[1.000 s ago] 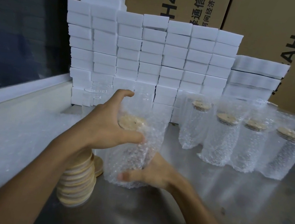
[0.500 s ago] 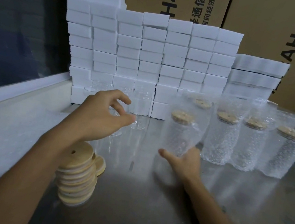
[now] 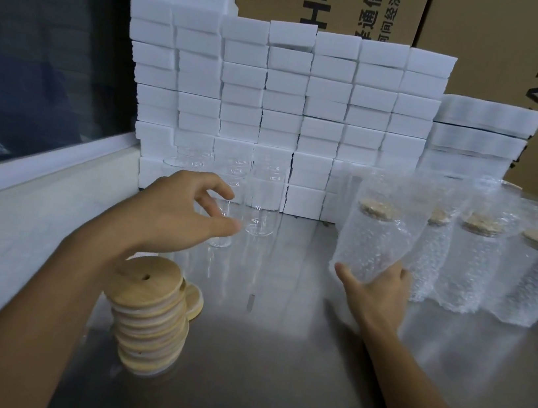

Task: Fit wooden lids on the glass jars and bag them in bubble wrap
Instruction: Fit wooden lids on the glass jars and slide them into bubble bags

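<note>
Three wrapped jars (image 3: 470, 263) stand at frame right on the bench (image 3: 271, 377). Right hand (image 3: 376, 291) grip pinches a fourth bagged jar (image 3: 376, 239) at its base, tilted, beside them. Left hand (image 3: 180, 212) grip loosely spread, holding nothing, near bare jars (image 3: 262, 203); lid stack (image 3: 149, 318) lower left.

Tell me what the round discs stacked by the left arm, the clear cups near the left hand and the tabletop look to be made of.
Round tan stacked discs: unfinished light wood, by the matte grain-like surface; each visible top has a small drilled hole.
Clear bare cylindrical jars: glass, likely, fully transparent with bright rim highlights.
Grey tabletop: brushed metal, probably stainless steel, by its dull streaky reflections.
</note>
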The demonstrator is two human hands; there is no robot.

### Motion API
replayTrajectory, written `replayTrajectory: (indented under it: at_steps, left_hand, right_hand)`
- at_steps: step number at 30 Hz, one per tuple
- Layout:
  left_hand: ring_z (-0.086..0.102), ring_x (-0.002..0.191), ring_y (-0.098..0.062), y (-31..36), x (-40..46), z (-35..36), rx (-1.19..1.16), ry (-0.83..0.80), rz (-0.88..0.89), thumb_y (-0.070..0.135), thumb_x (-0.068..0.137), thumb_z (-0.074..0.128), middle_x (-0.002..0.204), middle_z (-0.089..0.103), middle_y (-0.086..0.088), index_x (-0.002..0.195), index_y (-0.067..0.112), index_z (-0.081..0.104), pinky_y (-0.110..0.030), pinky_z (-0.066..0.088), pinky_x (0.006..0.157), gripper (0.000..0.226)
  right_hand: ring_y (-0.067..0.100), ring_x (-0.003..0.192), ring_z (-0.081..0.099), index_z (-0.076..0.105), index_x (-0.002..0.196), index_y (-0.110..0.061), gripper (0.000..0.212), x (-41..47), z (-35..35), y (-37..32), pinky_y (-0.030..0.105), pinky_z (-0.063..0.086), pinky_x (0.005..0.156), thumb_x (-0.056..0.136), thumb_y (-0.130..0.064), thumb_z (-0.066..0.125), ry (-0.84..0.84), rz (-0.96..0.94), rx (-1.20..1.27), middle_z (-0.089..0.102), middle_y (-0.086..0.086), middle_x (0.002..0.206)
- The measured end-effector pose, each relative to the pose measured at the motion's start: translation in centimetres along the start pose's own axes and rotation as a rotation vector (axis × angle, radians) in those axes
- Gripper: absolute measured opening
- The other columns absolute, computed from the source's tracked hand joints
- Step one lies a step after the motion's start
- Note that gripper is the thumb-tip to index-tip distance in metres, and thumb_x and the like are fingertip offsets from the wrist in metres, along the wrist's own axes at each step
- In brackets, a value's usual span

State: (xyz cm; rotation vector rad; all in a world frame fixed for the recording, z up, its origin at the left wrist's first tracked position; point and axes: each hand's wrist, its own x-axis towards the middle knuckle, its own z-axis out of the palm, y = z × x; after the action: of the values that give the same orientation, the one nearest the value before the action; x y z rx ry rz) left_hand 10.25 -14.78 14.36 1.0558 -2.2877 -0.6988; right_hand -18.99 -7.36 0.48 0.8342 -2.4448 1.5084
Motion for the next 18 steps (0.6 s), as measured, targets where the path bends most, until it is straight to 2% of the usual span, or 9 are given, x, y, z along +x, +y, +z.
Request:
replayTrajectory:
  at_steps: [2,5,11,14,18]
  left_hand:
    - [0.061,0.088,-0.006,-0.4,-0.1,-0.6,0.052,-0.065,-0.032,0.061,0.068,0.073,0.099,0.064,0.019,0.115,0.044,0.058,-0.034,0.049,0.084,0.052]
    - [0.059,0.092,-0.005,-0.5,-0.5,-1.6,0.126,-0.189,-0.099,0.073,0.049,0.068,0.106,0.06,0.02,0.114,0.049,0.054,-0.032,0.049,0.083,0.071]
    - [0.059,0.1,-0.009,-0.8,-1.6,-2.7,0.161,-0.503,-0.243,0.061,0.037,0.084,0.12,0.052,0.017,0.122,0.056,0.043,-0.022,0.052,0.073,0.094]
    - [0.056,0.104,-0.011,-0.4,-1.8,-2.5,0.23,-0.569,-0.269,0.057,0.039,0.087,0.125,0.048,0.015,0.126,0.056,0.038,-0.024,0.052,0.075,0.1]
    - [0.055,0.108,-0.015,-0.2,-1.7,-2.1,0.281,-0.586,-0.274,0.045,0.054,0.091,0.124,0.047,0.016,0.126,0.054,0.039,-0.03,0.054,0.082,0.089]
  right_hand:
    - [0.04,0.119,0.051,0.046,0.132,-0.002,0.082,0.2,0.0,-0.2,0.049,0.046,0.095,0.075,-0.047,0.085,0.024,0.015,-0.016,0.048,0.018,0.129]
    - [0.039,0.122,0.05,0.044,0.135,-0.003,0.083,0.5,0.0,-0.3,0.05,0.045,0.098,0.076,-0.043,0.086,0.054,0.026,-0.01,0.05,0.017,0.131]
    - [0.041,0.121,0.051,0.047,0.131,-0.004,0.075,1.2,0.3,-0.2,0.057,0.046,0.098,0.078,-0.042,0.084,0.081,0.106,-0.03,0.051,0.018,0.131]
    - [0.04,0.12,0.053,0.049,0.128,-0.005,0.069,1.3,0.4,-0.2,0.054,0.047,0.097,0.079,-0.041,0.083,0.1,0.138,-0.021,0.055,0.017,0.128]
    - [0.04,0.12,0.052,0.048,0.129,-0.006,0.072,1.1,0.3,-0.1,0.052,0.045,0.098,0.077,-0.039,0.085,0.135,0.175,0.021,0.053,0.018,0.13]
